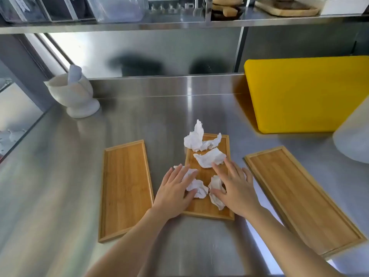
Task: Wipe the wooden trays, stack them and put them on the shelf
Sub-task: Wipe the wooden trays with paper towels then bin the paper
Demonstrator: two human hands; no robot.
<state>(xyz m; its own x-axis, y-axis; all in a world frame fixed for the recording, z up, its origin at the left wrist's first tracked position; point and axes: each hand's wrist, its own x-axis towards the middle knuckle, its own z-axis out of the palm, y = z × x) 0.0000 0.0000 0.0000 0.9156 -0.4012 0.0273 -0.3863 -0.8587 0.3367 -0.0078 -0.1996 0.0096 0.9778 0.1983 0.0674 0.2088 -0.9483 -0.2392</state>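
Note:
Three wooden trays lie on the steel counter: a left tray (124, 188), a middle tray (206, 206) and a right tray (299, 194). Several crumpled white tissues (209, 158) lie on the middle tray. My left hand (172, 193) rests flat on that tray's left edge, fingers spread over one tissue (196, 188). My right hand (235, 186) lies flat at its right side, fingers touching another tissue (216, 191). Neither hand grips anything. A steel shelf (179, 24) runs above the counter.
A white mortar with pestle (74, 94) stands at the back left. A yellow cutting board (307, 92) leans at the back right beside a white container (353, 134). The shelf holds clear bins (117, 8) and wooden boards (287, 7).

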